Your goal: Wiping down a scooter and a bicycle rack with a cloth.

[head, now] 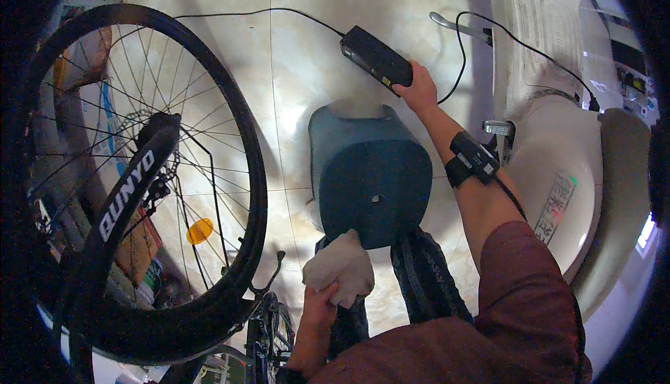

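My right hand grips one end of a black power adapter, a long box held over the tiled floor beyond a stool. One black cable runs from its far end toward the bicycle wheel; another cable loops over to the scooter at right. In my left hand is a bunched whitish cloth, held above my legs near the stool's front edge. The dark teal stool stands between my legs and the adapter, with a small pale spot on its top.
At left a large bicycle wheel, with a fork and orange reflector, rises close to me. A cream electric scooter stands at right, its metal lever jutting over the floor. Cardboard lies behind the spokes.
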Demonstrator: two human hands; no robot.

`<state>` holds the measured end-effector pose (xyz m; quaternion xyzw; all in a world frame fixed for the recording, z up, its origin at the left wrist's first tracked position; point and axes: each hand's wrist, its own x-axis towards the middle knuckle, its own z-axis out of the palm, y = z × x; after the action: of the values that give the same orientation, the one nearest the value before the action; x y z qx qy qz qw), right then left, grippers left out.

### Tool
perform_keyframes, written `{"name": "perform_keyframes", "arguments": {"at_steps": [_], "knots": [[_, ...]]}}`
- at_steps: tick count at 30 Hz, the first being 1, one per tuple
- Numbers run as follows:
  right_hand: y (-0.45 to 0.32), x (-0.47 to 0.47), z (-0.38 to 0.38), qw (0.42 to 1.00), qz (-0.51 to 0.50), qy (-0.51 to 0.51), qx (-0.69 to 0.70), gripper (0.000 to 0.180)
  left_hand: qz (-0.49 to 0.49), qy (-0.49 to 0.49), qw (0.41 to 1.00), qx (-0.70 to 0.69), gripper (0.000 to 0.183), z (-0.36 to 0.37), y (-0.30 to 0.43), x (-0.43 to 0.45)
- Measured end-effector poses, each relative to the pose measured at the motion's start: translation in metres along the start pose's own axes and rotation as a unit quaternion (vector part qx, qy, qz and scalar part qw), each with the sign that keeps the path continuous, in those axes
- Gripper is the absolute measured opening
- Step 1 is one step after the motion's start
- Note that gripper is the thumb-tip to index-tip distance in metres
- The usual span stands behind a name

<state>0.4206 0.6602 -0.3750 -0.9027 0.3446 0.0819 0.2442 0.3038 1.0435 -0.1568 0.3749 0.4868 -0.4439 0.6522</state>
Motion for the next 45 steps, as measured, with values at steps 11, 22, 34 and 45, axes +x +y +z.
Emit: {"name": "perform_keyframes", "arguments": {"at_steps": [11,22,34,45], "knots": [[0.039,0.004,0.050,0.999,0.001,0.025,0.021,0.075,0.001,-0.007,0.998,-0.064,0.061,-0.013,-0.008,0.010],[0.026,-0.014,0.033,0.998,-0.046,0.009,0.041,0.069,0.022,-0.044,0.998,-0.026,0.062,-0.010,-0.019,0.002],[-0.052,-0.121,-0.057,0.944,-0.124,-0.305,0.005,0.062,0.077,-0.019,0.993,-0.091,0.056,-0.016,-0.060,-0.078],[-0.062,-0.235,-0.016,0.935,-0.145,-0.322,0.001,0.061,0.059,0.072,0.995,0.027,0.049,-0.080,-0.058,-0.103]]}}
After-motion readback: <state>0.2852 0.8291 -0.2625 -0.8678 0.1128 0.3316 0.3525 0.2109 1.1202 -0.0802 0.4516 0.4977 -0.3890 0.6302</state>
